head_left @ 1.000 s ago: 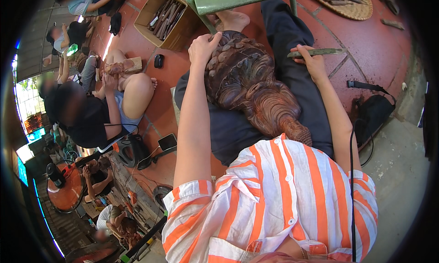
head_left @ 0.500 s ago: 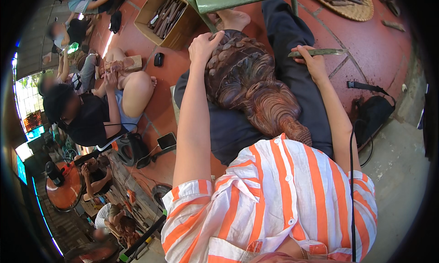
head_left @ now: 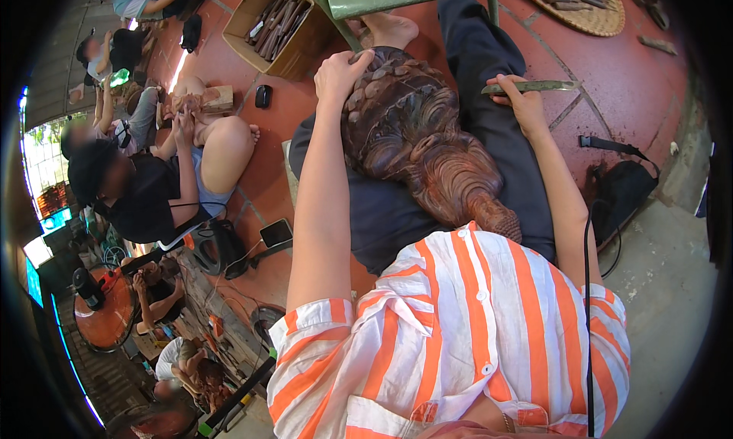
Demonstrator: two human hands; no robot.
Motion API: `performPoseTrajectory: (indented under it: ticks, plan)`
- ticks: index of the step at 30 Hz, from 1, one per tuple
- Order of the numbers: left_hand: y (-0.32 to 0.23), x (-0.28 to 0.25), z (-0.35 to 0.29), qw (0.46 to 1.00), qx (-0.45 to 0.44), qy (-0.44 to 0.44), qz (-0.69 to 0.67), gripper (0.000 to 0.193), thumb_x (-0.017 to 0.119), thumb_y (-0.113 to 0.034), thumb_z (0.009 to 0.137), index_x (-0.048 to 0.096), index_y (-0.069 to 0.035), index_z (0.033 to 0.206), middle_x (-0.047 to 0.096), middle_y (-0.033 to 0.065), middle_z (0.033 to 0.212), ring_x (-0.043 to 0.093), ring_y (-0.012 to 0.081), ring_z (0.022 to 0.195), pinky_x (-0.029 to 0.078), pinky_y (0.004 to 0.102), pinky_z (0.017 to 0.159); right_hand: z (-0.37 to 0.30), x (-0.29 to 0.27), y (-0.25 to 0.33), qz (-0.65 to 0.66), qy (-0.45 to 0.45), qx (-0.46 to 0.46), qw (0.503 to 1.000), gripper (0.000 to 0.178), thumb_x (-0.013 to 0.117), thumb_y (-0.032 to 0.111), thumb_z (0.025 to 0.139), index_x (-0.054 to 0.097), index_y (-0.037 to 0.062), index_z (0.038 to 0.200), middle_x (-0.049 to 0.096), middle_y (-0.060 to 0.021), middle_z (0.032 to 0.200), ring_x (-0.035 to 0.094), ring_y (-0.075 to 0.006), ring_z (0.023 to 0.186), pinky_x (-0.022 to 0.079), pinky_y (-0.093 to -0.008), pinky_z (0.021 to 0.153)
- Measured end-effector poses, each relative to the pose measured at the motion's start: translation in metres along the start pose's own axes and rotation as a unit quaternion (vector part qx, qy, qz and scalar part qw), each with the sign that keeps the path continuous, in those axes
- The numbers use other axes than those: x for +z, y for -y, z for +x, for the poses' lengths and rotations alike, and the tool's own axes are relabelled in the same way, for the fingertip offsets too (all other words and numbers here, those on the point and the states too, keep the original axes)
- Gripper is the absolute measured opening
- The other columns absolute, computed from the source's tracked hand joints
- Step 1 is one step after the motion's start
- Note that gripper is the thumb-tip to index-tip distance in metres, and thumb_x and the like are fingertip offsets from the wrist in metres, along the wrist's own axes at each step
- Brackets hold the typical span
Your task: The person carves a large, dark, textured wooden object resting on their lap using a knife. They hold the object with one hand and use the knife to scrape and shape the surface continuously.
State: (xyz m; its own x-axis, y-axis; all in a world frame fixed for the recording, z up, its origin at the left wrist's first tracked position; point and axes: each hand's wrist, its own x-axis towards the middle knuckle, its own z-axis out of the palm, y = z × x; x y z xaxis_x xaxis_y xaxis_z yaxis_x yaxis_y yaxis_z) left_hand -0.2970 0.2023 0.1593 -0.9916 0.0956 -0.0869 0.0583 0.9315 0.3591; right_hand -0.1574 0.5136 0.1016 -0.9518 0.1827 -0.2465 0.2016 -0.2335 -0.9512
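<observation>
A dark brown carved wooden statue (head_left: 427, 133) lies across my lap on dark trousers, its knobbly narrow end toward my chest and its broad base away from me. My left hand (head_left: 340, 76) is closed over the left edge of that base, the fingertips partly hidden. To the right of the statue, above my right thigh, my right hand (head_left: 521, 103) grips a narrow strip-like blade (head_left: 546, 86), greyish green, pointing right. The blade is apart from the wood.
A green stool (head_left: 401, 0) stands just beyond the statue. Beside it is a cardboard box (head_left: 298, 61) of carving tools; a woven tray (head_left: 588, 15) holds more. A black bag (head_left: 622, 195) lies at right. A co-worker in black (head_left: 145, 198) sits at left on the red tiles.
My hands, the statue and the blade stay nearly where they were. The co-worker at left has shifted slightly.
</observation>
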Motion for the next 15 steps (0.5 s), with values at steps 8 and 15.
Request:
performPoseTrajectory:
  ticks: [8, 15]
  plan:
    - [-0.0007, -0.0027, -0.0005, 1.000, -0.013, 0.018, 0.000, 0.058, 0.056, -0.061, 0.078, 0.072, -0.007, 0.086, 0.067, 0.0224, 0.080, 0.065, 0.0389, 0.084, 0.050, 0.0453, 0.078, -0.0016, 0.0018, 0.0011, -0.005, -0.003, 0.001, 1.000, 0.028, 0.059, 0.025, 0.094, 0.067, -0.0017, 0.092, 0.068, -0.0072, 0.093, 0.064, -0.0104, 0.080, 0.054, -0.0197, 0.070]
    - [-0.0009, -0.0020, -0.0008, 1.000, -0.012, 0.017, 0.003, 0.058, 0.055, -0.062, 0.078, 0.073, -0.008, 0.089, 0.067, 0.0217, 0.080, 0.066, 0.0384, 0.084, 0.050, 0.0452, 0.077, -0.0023, 0.0023, 0.0018, -0.004, -0.010, 0.003, 1.000, 0.028, 0.060, 0.026, 0.093, 0.067, -0.0016, 0.093, 0.068, -0.0074, 0.093, 0.065, -0.0109, 0.080, 0.054, -0.0200, 0.070]
